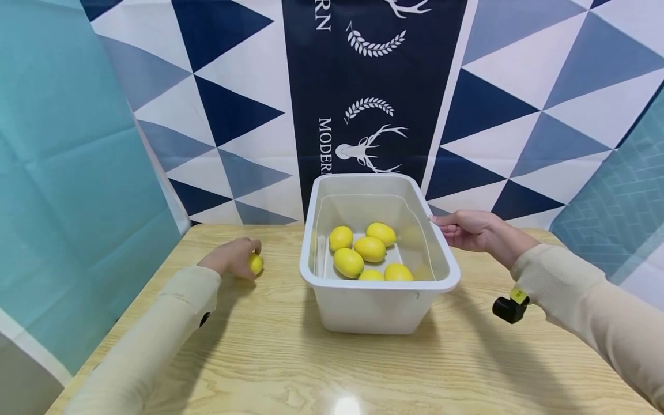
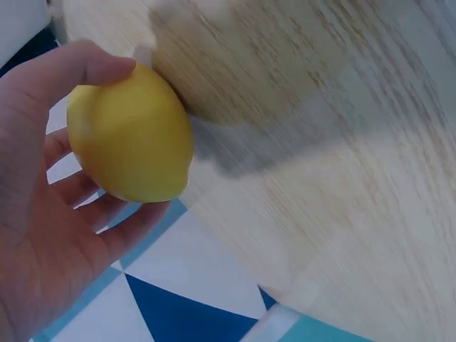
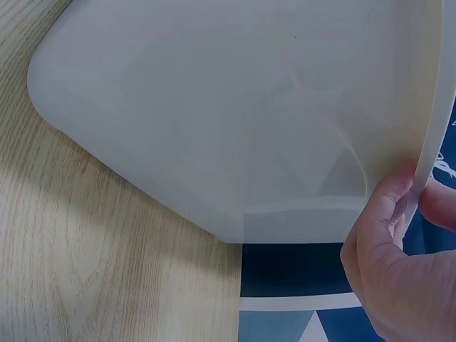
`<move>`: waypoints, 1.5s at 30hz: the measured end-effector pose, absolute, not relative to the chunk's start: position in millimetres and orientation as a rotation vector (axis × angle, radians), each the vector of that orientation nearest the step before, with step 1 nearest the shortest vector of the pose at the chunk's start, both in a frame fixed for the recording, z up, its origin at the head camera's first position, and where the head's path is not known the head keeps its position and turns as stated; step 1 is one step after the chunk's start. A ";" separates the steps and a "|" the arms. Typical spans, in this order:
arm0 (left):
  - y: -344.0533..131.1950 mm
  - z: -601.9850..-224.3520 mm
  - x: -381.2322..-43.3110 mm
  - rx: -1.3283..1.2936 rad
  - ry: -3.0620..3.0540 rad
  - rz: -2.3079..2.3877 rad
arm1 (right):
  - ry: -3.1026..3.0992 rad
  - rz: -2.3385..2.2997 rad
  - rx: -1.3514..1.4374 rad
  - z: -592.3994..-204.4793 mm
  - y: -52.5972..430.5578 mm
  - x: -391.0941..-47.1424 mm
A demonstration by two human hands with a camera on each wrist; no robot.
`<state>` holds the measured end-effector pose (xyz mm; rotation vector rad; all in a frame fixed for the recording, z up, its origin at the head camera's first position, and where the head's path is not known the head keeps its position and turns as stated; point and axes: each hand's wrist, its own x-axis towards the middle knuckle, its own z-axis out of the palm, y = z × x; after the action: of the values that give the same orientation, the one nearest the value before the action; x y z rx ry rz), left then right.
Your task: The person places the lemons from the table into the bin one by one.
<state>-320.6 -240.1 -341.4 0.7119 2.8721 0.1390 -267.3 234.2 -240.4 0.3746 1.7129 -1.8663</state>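
Note:
At the left of the table, my left hand holds a yellow lemon. The left wrist view gives a closer look: the thumb lies on one side of the lemon and the fingers curl round the other. Whether the lemon touches the table cannot be told. A light grey plastic bin stands in the middle, with several lemons on its floor. My right hand pinches the bin's right rim between thumb and fingers, seen in the right wrist view.
Under everything lies a light wood-grain table. A patterned cloth with triangles and deer prints hangs behind the bin. Teal sheets hang at both sides. A small black device is strapped at the right sleeve.

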 end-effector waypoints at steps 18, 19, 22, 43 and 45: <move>-216.1 -326.8 -291.3 0.791 2.804 -0.031 | 1.697 -1.884 0.365 -241.3 234.7 -265.6; -215.6 -325.2 -289.4 0.794 2.808 -0.041 | 1.698 -1.886 0.364 -241.1 234.6 -265.6; -214.0 -320.5 -282.8 0.825 2.828 -0.067 | 1.697 -1.892 0.365 -241.0 234.4 -265.7; -194.7 -295.2 -223.5 1.013 2.878 -0.218 | 1.638 -1.925 0.373 -244.7 236.8 -263.5; -190.7 -290.8 -219.6 1.018 2.883 -0.219 | 1.648 -1.920 0.372 -243.4 237.3 -263.7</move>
<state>-219.6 -190.7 -290.8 1.0184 2.8834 -0.2188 -263.7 237.3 -243.4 0.3721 1.6481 -1.9198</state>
